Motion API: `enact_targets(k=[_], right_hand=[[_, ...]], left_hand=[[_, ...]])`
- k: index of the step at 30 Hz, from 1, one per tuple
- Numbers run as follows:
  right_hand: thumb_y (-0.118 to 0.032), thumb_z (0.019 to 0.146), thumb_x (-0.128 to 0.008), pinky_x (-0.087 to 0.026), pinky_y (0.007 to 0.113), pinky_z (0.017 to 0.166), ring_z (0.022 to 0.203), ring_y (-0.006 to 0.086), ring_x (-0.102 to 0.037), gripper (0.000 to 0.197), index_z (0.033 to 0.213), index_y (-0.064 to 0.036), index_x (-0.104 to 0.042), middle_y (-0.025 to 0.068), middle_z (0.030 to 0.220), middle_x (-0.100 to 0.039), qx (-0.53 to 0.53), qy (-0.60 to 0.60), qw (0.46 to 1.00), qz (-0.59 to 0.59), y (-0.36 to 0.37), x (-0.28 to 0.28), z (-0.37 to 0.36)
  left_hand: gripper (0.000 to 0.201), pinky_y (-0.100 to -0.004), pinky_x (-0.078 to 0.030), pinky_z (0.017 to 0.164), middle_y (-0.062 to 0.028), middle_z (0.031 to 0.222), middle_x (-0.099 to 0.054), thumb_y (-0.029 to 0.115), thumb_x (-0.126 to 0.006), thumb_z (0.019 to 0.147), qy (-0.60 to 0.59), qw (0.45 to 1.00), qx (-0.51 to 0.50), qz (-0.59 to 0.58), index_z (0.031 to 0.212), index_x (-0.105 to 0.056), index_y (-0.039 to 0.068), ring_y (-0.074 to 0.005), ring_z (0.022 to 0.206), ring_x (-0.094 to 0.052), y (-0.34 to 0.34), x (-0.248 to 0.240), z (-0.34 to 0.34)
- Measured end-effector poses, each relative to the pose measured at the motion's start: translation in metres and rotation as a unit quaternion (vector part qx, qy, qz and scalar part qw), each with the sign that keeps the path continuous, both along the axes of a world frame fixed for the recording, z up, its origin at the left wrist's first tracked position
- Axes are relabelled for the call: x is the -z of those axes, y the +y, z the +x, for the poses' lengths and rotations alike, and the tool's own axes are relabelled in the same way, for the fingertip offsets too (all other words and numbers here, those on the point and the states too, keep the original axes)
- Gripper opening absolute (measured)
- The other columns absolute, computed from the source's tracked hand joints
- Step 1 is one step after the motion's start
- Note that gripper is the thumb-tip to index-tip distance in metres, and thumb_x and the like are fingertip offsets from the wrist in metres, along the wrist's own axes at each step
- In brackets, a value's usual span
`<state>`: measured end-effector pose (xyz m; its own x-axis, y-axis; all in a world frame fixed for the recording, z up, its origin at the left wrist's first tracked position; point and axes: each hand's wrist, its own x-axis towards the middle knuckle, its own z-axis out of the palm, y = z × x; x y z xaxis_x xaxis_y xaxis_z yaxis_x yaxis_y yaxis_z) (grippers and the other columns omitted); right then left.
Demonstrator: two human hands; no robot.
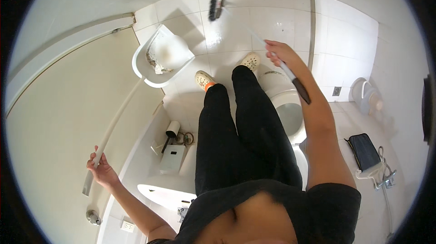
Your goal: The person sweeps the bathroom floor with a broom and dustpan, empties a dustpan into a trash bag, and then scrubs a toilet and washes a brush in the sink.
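My left hand [103, 171] is closed around the upper end of a white handle, which runs down to a white dustpan [185, 58] held out to the left of my feet. Brownish debris and a pale crumpled scrap [161, 69] lie inside the pan. With my right hand [280, 53] I grip the pale handle of a broom [289, 72] with a dark end piece. Its dark-bristled head [217, 2] is at the far side of the tiled floor, apart from the pan and slightly blurred.
A toilet [290, 116] stands right of my legs, a white sink [159, 194] at my left. The cream door [68, 108] fills the left side. At right are a dark pouch [364, 147], a shower tap [386, 179] and a translucent container [366, 96]. A raised ledge [312, 30] crosses the floor.
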<state>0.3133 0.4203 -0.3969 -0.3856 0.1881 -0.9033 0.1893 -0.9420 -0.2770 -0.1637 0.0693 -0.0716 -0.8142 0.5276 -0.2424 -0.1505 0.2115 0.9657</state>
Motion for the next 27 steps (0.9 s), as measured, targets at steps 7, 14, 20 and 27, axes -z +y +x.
enact_targets(k=[7,14,20,27], right_hand=[[-0.015,0.09,-0.052,-0.029,0.019,0.034,0.043,0.0059,-0.033,0.053,0.138,-0.0108,-0.033,0.0023,0.068,-0.048,0.102,-0.094,0.99,-0.015,-0.023,-0.07,0.056],[-0.014,0.089,-0.053,-0.03,0.02,0.034,0.044,0.0049,-0.033,0.05,0.137,-0.0153,-0.037,0.0006,0.068,-0.048,0.007,-0.197,0.979,0.048,-0.1,-0.146,0.067],[-0.015,0.087,-0.054,-0.031,0.022,0.039,0.046,0.0065,-0.036,0.052,0.136,-0.0164,-0.039,-0.0015,0.062,-0.044,-0.139,-0.039,0.988,0.062,-0.179,-0.099,0.009],[-0.016,0.087,-0.053,-0.032,0.023,0.038,0.046,0.0064,-0.036,0.05,0.136,-0.0135,-0.04,-0.0019,0.062,-0.042,-0.114,-0.095,0.988,0.034,-0.152,-0.095,0.079]], left_hand=[[0.028,-0.0378,-0.045,0.099,-0.0104,0.109,-0.055,0.037,-0.056,0.088,-0.041,0.999,-0.024,-0.002,0.083,-0.052,0.009,-0.036,0.12,-0.045,0.005,0.02,-0.035],[0.028,-0.0387,-0.046,0.097,-0.0103,0.107,-0.055,0.036,-0.056,0.088,-0.05,0.997,-0.048,0.03,0.081,-0.054,0.009,-0.036,0.119,-0.046,-0.035,0.009,-0.045],[0.028,-0.0393,-0.047,0.095,-0.0105,0.105,-0.056,0.035,-0.055,0.089,-0.044,0.997,-0.053,0.042,0.083,-0.056,0.008,-0.0369,0.118,-0.046,-0.041,0.013,-0.02],[0.026,-0.041,-0.044,0.098,-0.0121,0.107,-0.056,0.032,-0.053,0.09,-0.023,0.998,-0.016,0.052,0.084,-0.056,0.006,-0.0375,0.117,-0.046,-0.034,0.0,-0.015]])
